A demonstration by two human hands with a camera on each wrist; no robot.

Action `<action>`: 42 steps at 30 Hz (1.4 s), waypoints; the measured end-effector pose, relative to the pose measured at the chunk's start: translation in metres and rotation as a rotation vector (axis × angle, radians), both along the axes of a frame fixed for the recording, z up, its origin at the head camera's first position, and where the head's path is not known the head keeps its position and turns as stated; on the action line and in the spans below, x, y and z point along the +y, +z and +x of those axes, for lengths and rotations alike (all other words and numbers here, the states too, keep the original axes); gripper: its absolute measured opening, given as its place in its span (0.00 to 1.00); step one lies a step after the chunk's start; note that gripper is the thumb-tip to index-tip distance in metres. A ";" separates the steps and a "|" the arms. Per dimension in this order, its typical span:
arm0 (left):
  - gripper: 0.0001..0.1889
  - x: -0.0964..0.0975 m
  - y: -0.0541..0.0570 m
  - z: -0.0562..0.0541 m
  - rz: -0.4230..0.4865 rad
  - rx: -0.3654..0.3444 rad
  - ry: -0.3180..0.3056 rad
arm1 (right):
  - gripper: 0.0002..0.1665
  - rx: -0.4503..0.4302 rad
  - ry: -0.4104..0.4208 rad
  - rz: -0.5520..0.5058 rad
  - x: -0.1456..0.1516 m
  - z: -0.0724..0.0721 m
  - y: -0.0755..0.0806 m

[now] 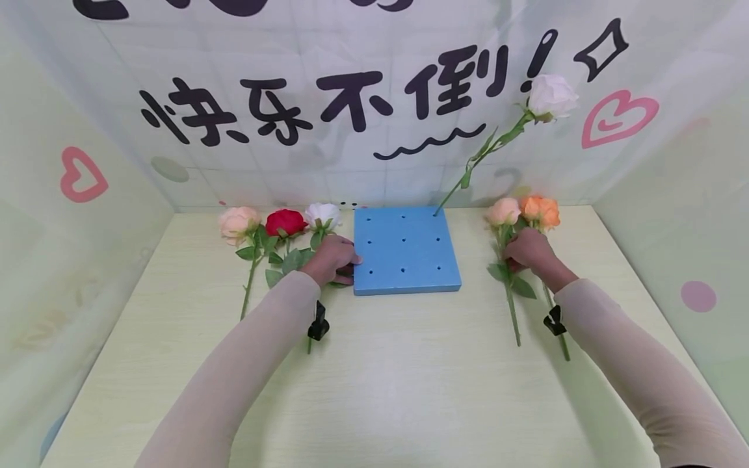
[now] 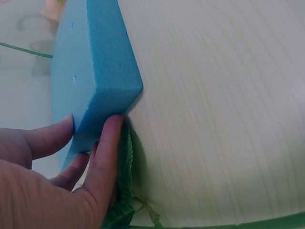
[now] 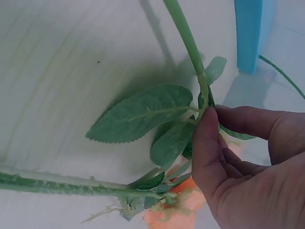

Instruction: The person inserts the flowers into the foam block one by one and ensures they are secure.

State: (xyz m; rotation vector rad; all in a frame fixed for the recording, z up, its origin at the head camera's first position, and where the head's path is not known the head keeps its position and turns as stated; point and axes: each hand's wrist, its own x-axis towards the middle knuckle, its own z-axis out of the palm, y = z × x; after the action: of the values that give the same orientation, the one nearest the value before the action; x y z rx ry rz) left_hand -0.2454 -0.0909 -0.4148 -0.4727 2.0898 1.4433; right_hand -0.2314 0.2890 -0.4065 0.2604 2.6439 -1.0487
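Observation:
A blue foam block (image 1: 386, 257) with rows of small holes lies on the table. My left hand (image 1: 335, 259) holds its left edge, thumb (image 2: 55, 136) on the holed top face and fingers against the side. One white rose (image 1: 552, 97) stands tilted to the right, its stem in the far right hole. With thumb and fingers, my right hand (image 3: 252, 167) pinches the green stem (image 3: 188, 43) of a peach rose (image 1: 503, 212) just below its leaves. Beside it lies an orange rose (image 1: 541, 211), partly behind that hand.
Left of the block lie a peach rose (image 1: 238, 224), a red rose (image 1: 285, 222) and another white rose (image 1: 322, 214), with stems partly hidden by my left arm. A printed cloth (image 1: 345, 169) hangs behind the pale table (image 1: 409, 377) and along both sides.

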 end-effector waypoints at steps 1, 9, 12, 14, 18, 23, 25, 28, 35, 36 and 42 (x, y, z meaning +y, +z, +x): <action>0.30 0.000 0.000 0.000 0.001 0.000 -0.001 | 0.06 0.006 -0.007 -0.006 0.000 0.000 0.001; 0.29 -0.002 0.001 0.001 0.010 0.009 -0.007 | 0.06 0.037 -0.063 -0.064 0.001 0.000 0.015; 0.29 -0.002 0.001 0.001 0.013 0.011 -0.010 | 0.06 0.066 -0.082 -0.084 0.001 0.000 0.020; 0.29 -0.002 0.001 0.001 0.018 0.012 -0.010 | 0.07 0.089 -0.097 -0.100 0.000 0.000 0.023; 0.30 -0.002 0.002 0.002 0.025 0.017 -0.008 | 0.10 0.119 -0.118 -0.136 -0.003 0.000 0.030; 0.29 -0.002 0.002 0.002 0.022 0.014 -0.004 | 0.12 0.137 -0.147 -0.158 -0.005 0.001 0.037; 0.29 -0.002 0.002 0.002 0.020 0.013 -0.003 | 0.13 0.149 -0.164 -0.169 -0.006 0.001 0.039; 0.29 -0.002 0.001 0.001 0.021 0.013 -0.003 | 0.16 0.171 -0.186 -0.188 -0.007 0.001 0.042; 0.29 -0.001 0.001 0.000 0.017 0.000 0.003 | 0.14 0.226 -0.242 -0.231 -0.008 0.003 0.049; 0.29 -0.001 0.002 0.000 0.016 0.000 0.004 | 0.13 0.238 -0.247 -0.238 -0.008 0.004 0.051; 0.29 -0.002 0.001 0.001 0.016 0.002 -0.004 | 0.11 0.300 -0.262 -0.275 -0.009 0.007 0.056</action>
State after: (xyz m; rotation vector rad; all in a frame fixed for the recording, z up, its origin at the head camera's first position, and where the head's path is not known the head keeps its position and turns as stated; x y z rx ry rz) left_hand -0.2449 -0.0925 -0.4140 -0.4606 2.0781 1.4574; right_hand -0.2244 0.2802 -0.3504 0.4269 2.7265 -1.6347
